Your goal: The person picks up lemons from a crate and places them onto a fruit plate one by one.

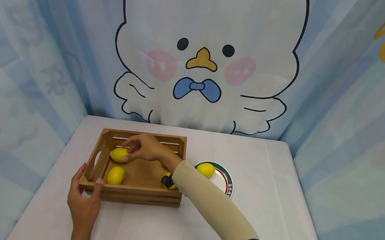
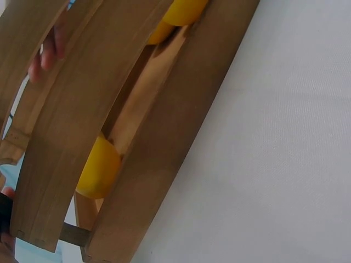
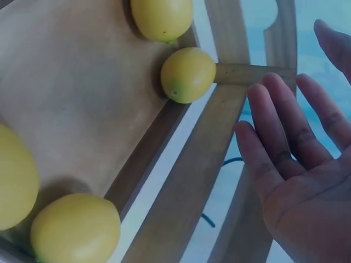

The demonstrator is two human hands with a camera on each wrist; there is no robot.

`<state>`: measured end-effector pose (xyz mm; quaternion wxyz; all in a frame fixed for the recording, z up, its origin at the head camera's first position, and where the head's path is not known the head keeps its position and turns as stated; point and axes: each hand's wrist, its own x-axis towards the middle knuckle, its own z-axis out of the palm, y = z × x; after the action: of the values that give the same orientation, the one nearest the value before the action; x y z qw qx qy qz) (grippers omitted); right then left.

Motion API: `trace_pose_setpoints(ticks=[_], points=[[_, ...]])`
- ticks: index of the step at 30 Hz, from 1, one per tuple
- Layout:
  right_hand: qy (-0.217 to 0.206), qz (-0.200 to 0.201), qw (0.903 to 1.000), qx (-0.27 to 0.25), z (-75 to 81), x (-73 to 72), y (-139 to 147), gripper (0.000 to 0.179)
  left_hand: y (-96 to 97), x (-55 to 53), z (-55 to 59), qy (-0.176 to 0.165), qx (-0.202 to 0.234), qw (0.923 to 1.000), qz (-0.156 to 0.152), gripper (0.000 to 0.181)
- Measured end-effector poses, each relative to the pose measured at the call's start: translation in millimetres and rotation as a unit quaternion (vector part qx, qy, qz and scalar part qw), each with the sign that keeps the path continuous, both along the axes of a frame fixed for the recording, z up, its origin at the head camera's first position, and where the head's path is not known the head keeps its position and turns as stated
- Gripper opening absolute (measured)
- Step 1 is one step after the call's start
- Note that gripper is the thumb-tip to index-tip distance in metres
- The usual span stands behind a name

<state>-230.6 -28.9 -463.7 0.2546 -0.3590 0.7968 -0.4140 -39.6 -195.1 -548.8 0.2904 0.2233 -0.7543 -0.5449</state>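
A slatted wooden crate (image 1: 141, 197) stands on the table with yellow lemons in it. My left hand (image 1: 85, 201) grips its front left corner, thumb over the front rim and fingers along the left side. Inside the crate, my right hand (image 1: 145, 148) is over the back left lemon (image 1: 119, 155). The right wrist view shows its fingers (image 3: 307, 145) loosely spread, with nothing held. Another lemon (image 1: 115, 175) lies at the front left. At the crate's right end, lemons (image 3: 77, 227) sit side by side; in the head view the right wrist partly hides that end.
Right of the crate, a white plate (image 1: 222, 181) with a green and red rim bears one lemon (image 1: 205, 170), and the right sleeve (image 1: 213, 205) covers part of the plate. A white cloth (image 1: 261, 179) covers the table, with printed curtains (image 1: 357, 159) around it.
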Motion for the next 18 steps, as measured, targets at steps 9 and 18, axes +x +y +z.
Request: trace_pose_setpoints(ticks=[9, 18], points=[[-0.002, 0.015, 0.9991, 0.040, -2.4, -0.1, -1.6, 0.050, -1.9, 1.3, -1.4, -0.002, -0.004, 1.0000, -0.005, 0.064], [0.027, 0.004, 0.9989, 0.039, -5.6, -8.1, -7.8, 0.053, -1.7, 0.5, -1.2, 0.004, -0.001, 1.0000, -0.006, 0.064]])
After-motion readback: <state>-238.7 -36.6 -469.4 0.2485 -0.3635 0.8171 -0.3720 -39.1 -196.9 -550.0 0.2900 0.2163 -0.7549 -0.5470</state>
